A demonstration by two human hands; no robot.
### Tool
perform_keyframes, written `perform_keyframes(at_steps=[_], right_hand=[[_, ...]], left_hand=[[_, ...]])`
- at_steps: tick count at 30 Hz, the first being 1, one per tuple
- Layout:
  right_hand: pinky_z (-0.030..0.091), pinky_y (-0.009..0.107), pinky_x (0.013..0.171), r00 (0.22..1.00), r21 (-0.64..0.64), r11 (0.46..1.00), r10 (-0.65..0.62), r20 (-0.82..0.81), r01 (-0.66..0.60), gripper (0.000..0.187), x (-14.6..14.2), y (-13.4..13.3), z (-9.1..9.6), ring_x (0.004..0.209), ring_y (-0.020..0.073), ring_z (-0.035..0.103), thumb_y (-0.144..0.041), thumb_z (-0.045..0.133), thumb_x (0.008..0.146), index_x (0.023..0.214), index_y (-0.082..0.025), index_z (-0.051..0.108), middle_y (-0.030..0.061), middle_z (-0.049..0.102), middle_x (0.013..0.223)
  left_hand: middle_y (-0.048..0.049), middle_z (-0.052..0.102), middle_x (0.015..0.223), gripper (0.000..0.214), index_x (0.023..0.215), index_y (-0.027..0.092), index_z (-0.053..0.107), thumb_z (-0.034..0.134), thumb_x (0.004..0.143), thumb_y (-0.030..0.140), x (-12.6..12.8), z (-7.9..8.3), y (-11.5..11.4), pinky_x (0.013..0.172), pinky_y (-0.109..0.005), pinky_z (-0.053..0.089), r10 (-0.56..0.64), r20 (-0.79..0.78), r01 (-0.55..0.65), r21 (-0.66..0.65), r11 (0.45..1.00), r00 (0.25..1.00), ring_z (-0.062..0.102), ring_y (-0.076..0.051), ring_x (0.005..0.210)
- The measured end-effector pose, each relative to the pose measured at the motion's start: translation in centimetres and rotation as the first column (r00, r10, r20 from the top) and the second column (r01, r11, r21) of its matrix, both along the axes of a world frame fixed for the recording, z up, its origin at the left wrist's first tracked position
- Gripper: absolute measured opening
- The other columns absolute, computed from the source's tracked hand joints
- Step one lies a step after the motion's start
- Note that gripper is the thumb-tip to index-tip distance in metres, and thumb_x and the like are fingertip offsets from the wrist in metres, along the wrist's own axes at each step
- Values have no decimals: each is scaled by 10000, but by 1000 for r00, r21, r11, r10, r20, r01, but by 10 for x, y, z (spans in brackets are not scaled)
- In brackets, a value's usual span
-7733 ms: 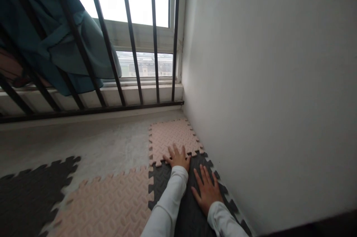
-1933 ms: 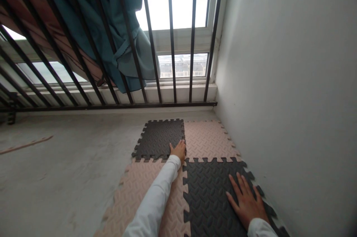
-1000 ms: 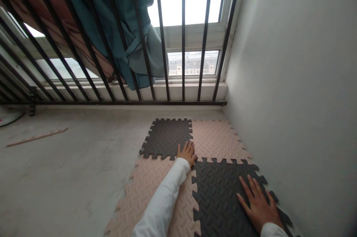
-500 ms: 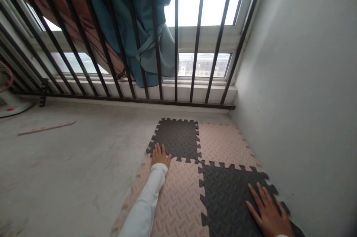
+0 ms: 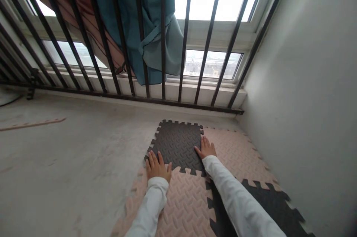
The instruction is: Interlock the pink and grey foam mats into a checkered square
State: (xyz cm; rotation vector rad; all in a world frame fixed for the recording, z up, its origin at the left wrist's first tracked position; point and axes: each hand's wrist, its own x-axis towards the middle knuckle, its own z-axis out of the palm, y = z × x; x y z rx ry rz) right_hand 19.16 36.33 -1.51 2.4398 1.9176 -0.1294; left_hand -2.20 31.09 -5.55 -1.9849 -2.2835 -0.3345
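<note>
Matt and rough finishes are dominating this corner!

The dark foam tile (image 5: 175, 144) and pink foam tile (image 5: 184, 207) are showing a matt, embossed tread, the concrete floor (image 5: 69, 155) is looking rough and dusty, the metal bars (image 5: 209, 36) are giving a dull dark finish, and the teal cloth curtain (image 5: 171, 39) is hanging soft beside the smooth painted wall (image 5: 301, 80).

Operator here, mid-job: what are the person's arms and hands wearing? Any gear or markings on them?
Both arms are in plain white long sleeves, the left sleeve and the right sleeve, which end at the wrists. The left hand and right hand are bare, with no gloves. No cables or markings show.
</note>
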Motion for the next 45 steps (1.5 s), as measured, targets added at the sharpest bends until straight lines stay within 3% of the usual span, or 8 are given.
perform_keyframes(at_steps=[3,11,16,20,25,32,38,45], right_hand=[[18,392,1046,1000,37,999,-9,19,8,769,-3,33,-11,1301,198,29,-572,154,791,1339,-35,98,112,89,1429],[47,379,1043,996,71,994,81,30,-83,774,18,80,-15,1298,197,57,-602,145,778,1337,-66,152,87,148,1424],[18,381,1041,997,100,993,62,50,-67,805,18,93,-15,1290,232,103,-611,175,773,1317,-18,195,142,194,1404],[46,378,1037,997,110,994,13,75,-21,840,13,87,-16,1282,270,124,-613,116,776,1302,37,197,199,210,1384],[104,345,1032,996,101,995,8,89,-16,804,4,58,-15,1281,254,143,-588,170,788,1308,24,192,189,212,1386],[90,347,1045,993,19,995,96,73,-97,721,-6,-11,-11,1294,223,96,-554,204,802,1330,-65,188,132,157,1416],[98,386,1046,988,-25,990,143,65,-141,650,-10,-79,-9,1295,221,84,-520,214,808,1334,-139,198,93,139,1423],[103,440,1044,978,-106,974,207,35,-202,574,-4,-156,-3,1294,213,82,-498,225,800,1325,-266,202,-5,149,1417]], left_hand=[[-234,254,1358,698,1274,27,328,414,730,455,-3,-8,3,1030,-482,124,-31,7,31,-14,999,999,143,-346,1270],[-221,224,1375,747,1292,63,306,428,712,518,-5,-7,3,1032,-465,129,-45,69,48,-54,997,997,138,-358,1267],[-205,230,1378,775,1297,87,303,402,704,576,-1,-5,1,1028,-491,113,-21,67,23,-28,999,998,104,-356,1275],[-191,245,1377,799,1302,97,295,378,693,606,-3,-5,3,1024,-504,119,-40,98,47,-70,996,994,98,-366,1273],[-183,226,1386,793,1308,98,279,382,697,594,-3,2,3,1030,-508,91,-36,134,49,-96,994,990,85,-374,1272],[-224,222,1374,743,1300,47,274,374,740,525,2,16,-14,1043,-473,78,54,129,-39,-114,993,990,144,-358,1267],[-188,200,1386,721,1290,20,284,349,746,489,-31,25,-36,1060,-364,119,-178,103,197,-223,955,979,146,-271,1286],[-149,158,1407,694,1314,103,262,339,732,475,-37,34,-90,1056,-397,89,-242,88,257,-388,885,966,113,-271,1293]])
